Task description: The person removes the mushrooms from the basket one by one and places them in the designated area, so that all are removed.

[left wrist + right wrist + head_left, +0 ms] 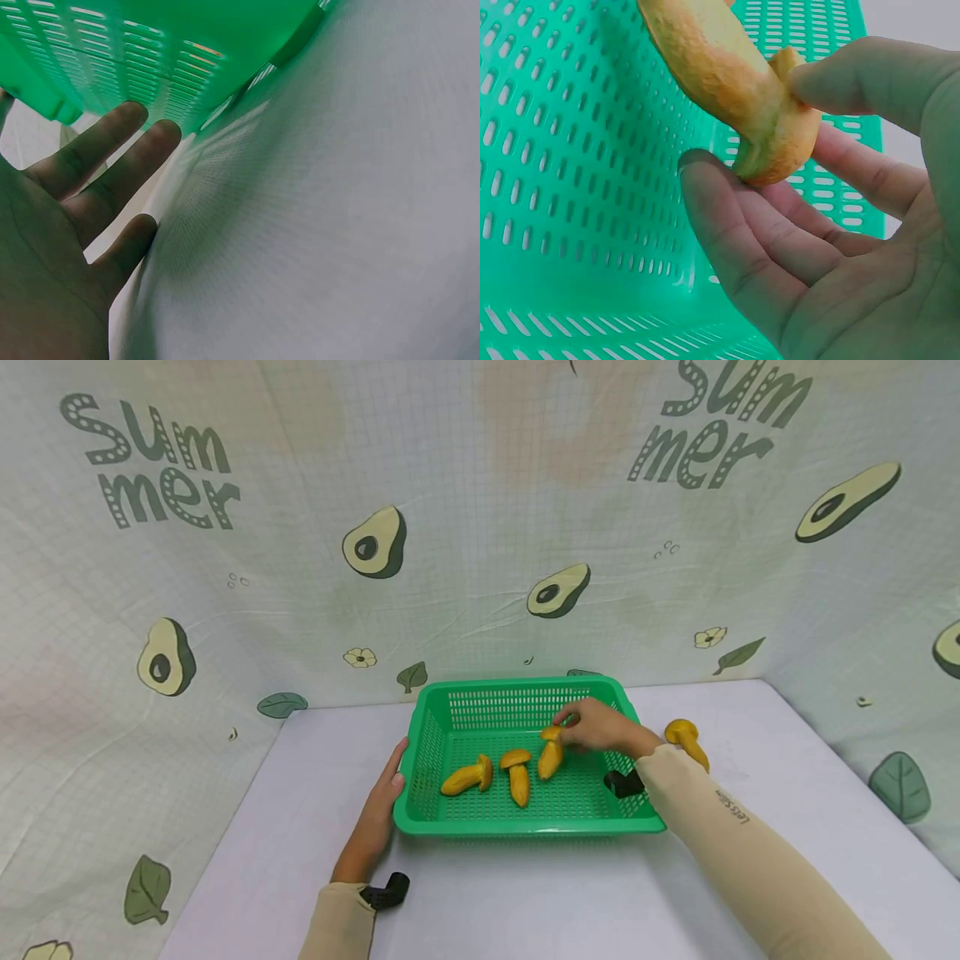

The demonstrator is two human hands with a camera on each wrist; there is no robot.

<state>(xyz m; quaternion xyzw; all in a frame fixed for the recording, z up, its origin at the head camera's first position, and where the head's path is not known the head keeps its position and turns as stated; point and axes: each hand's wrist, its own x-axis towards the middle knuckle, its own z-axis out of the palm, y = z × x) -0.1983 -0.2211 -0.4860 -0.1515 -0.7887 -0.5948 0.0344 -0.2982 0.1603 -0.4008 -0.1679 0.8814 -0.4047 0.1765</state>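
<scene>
A green plastic basket (pixel 525 828) with slotted walls stands on the table. Inside it, my right hand (pixel 600 727) pinches a yellow-brown mushroom (pixel 551 760) by its cap; the right wrist view shows thumb and fingers around the cap of this mushroom (pixel 720 67), its stem pointing away. Two more mushrooms lie on the basket floor: one at the left (pixel 467 776), on its side, and one in the middle (pixel 517 779), cap toward the back. My left hand (pixel 381 797) rests against the basket's left side. In the left wrist view its fingers (pixel 124 176) are spread and straight by the slotted wall.
Another mushroom (pixel 686 742) lies on the white table (pixel 720 827) to the right of the basket, beyond my right forearm. A cloth backdrop (pixel 465 635) printed with avocados and leaves rises behind the table and along both sides.
</scene>
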